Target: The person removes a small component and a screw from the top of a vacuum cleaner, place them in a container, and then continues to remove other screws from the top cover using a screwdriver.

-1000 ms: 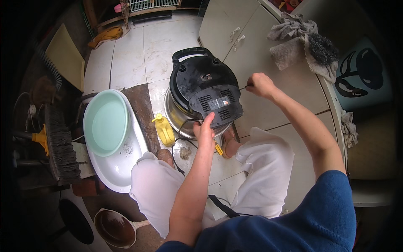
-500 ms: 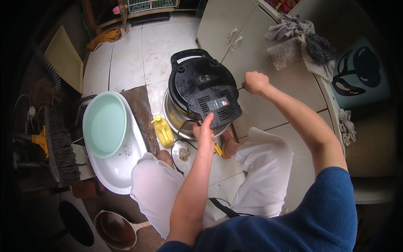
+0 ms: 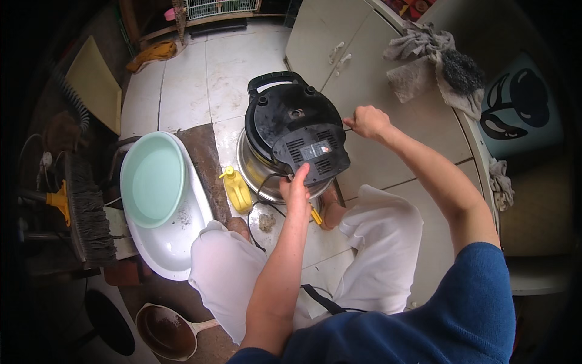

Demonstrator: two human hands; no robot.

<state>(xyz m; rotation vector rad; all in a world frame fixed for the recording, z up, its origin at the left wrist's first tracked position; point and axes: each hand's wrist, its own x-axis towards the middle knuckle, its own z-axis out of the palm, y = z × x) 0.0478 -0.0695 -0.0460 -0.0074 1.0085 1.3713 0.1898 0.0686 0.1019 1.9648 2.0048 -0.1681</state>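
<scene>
A black appliance (image 3: pixel 279 115), its underside with feet and vents facing up, sits tilted over a steel pot (image 3: pixel 249 159) on the floor between my legs. My left hand (image 3: pixel 296 187) grips its near lower edge, thumb up on the vented panel. My right hand (image 3: pixel 370 123) is closed at the appliance's right side, on a thin dark tool whose end is hard to make out. A black cord hangs below the appliance. Beside the pot are a yellow plastic bottle (image 3: pixel 237 193) and a yellow-handled item (image 3: pixel 315 215).
At left, a mint basin (image 3: pixel 151 179) rests in a white tub (image 3: pixel 173 255), beside a broom (image 3: pixel 88 224). A pan (image 3: pixel 160 330) lies lower left. Cabinets (image 3: pixel 406 182) line the right, with grey rags (image 3: pixel 412 82). A wire cage (image 3: pixel 221 6) is at the back.
Compared with a second ago, my right hand has moved slightly left, nearer the appliance's side. My left hand keeps its grip, and the appliance is almost unchanged in position.
</scene>
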